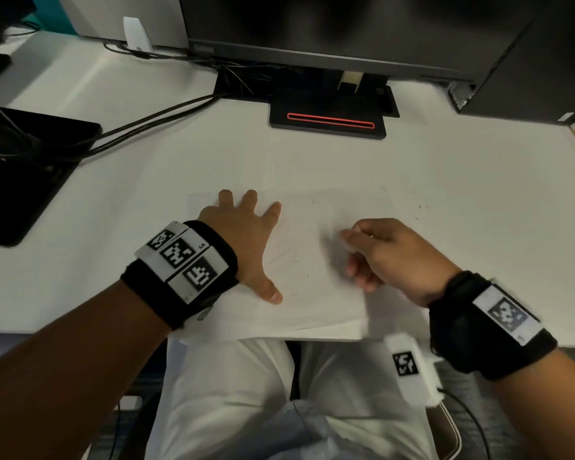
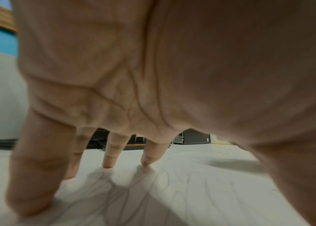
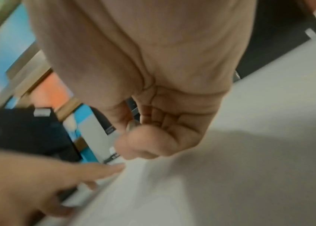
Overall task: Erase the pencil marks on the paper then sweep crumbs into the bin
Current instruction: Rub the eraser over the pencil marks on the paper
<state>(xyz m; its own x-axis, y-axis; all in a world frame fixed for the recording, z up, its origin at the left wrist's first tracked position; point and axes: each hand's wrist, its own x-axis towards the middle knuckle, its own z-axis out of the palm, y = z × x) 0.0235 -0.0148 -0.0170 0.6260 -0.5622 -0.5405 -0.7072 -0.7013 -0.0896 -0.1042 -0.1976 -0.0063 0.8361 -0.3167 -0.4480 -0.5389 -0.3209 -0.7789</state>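
Note:
A white sheet of paper (image 1: 306,293) lies on the white desk (image 1: 478,260), its near edge at the desk's front edge. Faint pencil marks (image 2: 114,195) show on it in the left wrist view. My left hand (image 1: 243,234) presses flat on the sheet's left part with fingers spread (image 2: 108,159). My right hand (image 1: 389,257) hovers over the sheet's right half, blurred, fingers curled. It pinches a small whitish eraser (image 1: 347,242) between thumb and fingertips (image 3: 132,124). Dark crumbs (image 1: 420,207) lie scattered on the desk just right of the paper.
A black monitor stand base (image 1: 327,117) with a red line sits behind the paper under a dark monitor. Cables (image 1: 153,124) run left to another black stand (image 1: 20,167). A dark computer tower (image 1: 525,61) stands at the back right.

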